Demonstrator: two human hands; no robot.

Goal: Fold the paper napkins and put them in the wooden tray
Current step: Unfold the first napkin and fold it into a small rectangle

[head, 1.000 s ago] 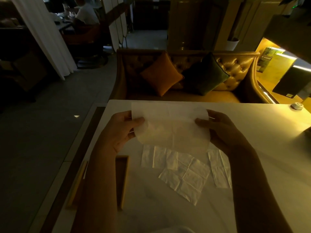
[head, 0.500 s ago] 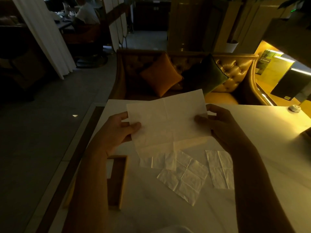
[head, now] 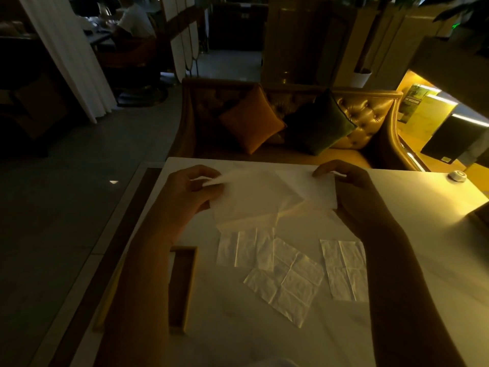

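Between my left grip point(head: 190, 192) and right grip point(head: 349, 192) hangs a napkin point(head: 270, 197), raised above the worktop point(head: 410, 234). My left grip pinches its left corner between thumb and fingers. My right grip pinches the upper right edge the same way. The sheet is partly doubled: a top layer slants down toward my right grip, and a thinner single layer shows along the bottom. I cannot tell whether that bottom edge touches the worktop.

Below the grips, nearer me, three creased sheets lie flat. The left napkin point(head: 246, 250) sits below my left grip. The middle napkin point(head: 288, 284) lies at an angle and overlaps its right edge. The right napkin point(head: 344, 271) lies apart, just beside my right forearm. Left of them is the tray point(head: 182, 284), mostly hidden under my left forearm.

Beyond the grips stands a sofa point(head: 370, 115) with an orange cushion point(head: 251, 123) and a green cushion point(head: 317, 123). Well right of my right grip, a small round white thing point(head: 456, 176) rests on the worktop.
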